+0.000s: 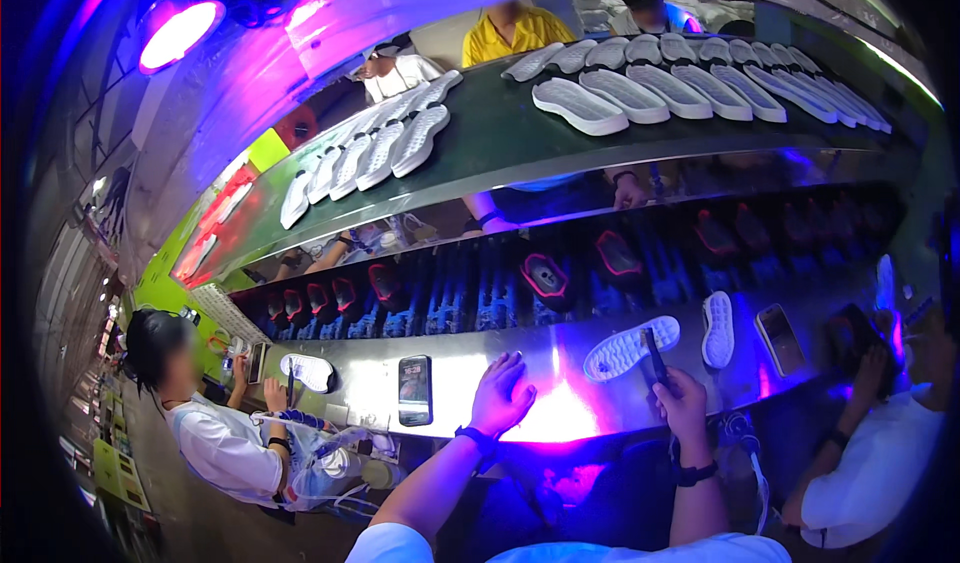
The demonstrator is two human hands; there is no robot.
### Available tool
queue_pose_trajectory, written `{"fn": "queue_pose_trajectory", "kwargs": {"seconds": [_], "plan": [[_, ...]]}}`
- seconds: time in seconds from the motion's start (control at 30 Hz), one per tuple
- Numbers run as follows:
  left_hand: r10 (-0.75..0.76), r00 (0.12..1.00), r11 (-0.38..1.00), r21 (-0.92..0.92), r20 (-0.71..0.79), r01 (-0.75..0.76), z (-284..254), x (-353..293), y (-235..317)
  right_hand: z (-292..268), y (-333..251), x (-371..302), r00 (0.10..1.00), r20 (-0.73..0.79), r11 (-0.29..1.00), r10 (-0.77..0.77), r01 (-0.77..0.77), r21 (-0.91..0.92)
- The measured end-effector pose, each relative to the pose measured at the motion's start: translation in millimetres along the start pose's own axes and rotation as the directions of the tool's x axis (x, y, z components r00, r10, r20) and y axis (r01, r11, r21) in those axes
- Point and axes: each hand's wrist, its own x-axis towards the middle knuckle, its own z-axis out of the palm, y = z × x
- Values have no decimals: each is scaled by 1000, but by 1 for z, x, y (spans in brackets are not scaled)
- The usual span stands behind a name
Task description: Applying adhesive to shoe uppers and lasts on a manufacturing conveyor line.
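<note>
My right grip is pressed around the dark handle of what looks like a brush, its working end over the right-hand part of a white sole. I can't tell whether the tip touches the surface or sits just above it. The sole lies aslant on the metal desk in front of me, textured side up, with no fingers on it. My left grip has its fingers loosely spread, palm down, well to the left of the sole, with nothing seen in it; whether it rests on the desk, I can't say.

A second sole lies just to the right of the first, and a phone is on the desk to the left of my left grip.

I judge that I'm partway through going over this sole with the brush. The next move seems to call for a light, even stroke along its length, with my left grip brought across to steady the near edge, since the sole could slide under the brush.
</note>
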Motion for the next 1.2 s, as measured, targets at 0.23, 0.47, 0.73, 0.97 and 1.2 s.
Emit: {"fn": "queue_pose_trajectory", "kwargs": {"seconds": [0.23,0.47,0.73,0.97,1.2], "plan": [[-91,996,950,-301,-12,83,-2,22,-18,18,-11,27,997,-50,975,56,-66,-213],[58,997,998,-36,-42,-59,6,23,-34,17,14,45,992,-77,962,105,-121,-246],[50,995,997,-54,-81,-54,3,9,-28,16,11,32,989,-123,971,85,-110,-211],[37,977,694,-698,-208,-175,-144,25,41,19,27,41,983,-174,977,61,-94,-189],[44,849,532,-707,-527,-466,-255,-16,95,15,18,39,985,-158,983,67,-92,-159]]}}
